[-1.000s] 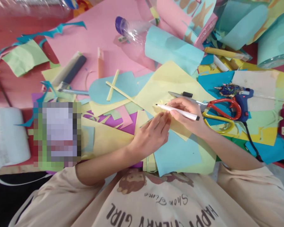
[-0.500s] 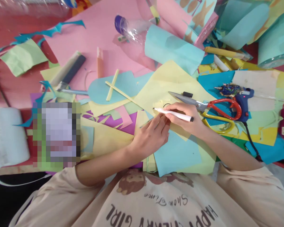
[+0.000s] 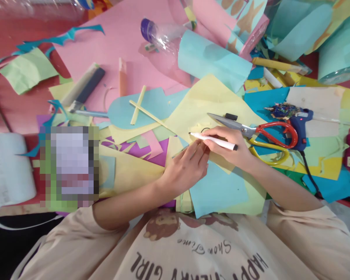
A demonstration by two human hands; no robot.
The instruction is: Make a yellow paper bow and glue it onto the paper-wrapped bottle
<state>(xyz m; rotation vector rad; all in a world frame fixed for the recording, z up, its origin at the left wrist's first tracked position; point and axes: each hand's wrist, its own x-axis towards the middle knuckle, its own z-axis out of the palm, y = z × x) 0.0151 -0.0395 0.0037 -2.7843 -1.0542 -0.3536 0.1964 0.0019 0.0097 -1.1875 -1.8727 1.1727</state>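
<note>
A white marker (image 3: 218, 142) with a dark tip is pinched in my right hand (image 3: 231, 146), its tip pointing left over a small yellow paper piece (image 3: 196, 127). A black curved line shows on the paper beside my fingers. My left hand (image 3: 186, 165) lies flat with fingers stretched out, its fingertips pressed near that piece and touching the right hand. Under both hands is a large pale yellow sheet (image 3: 212, 97). A black marker cap (image 3: 231, 116) lies just beyond, by the blades of red-handled scissors (image 3: 251, 129). A blue sheet (image 3: 218, 190) sits below my hands.
A blue glue gun (image 3: 301, 124) with its cord lies at the right, beside yellow scissor handles (image 3: 270, 151). Ahead lies a plastic bottle (image 3: 166, 37) wrapped in light blue paper. A box cutter (image 3: 89, 89), crossed yellow strips (image 3: 138, 105) and paper scraps spread leftward.
</note>
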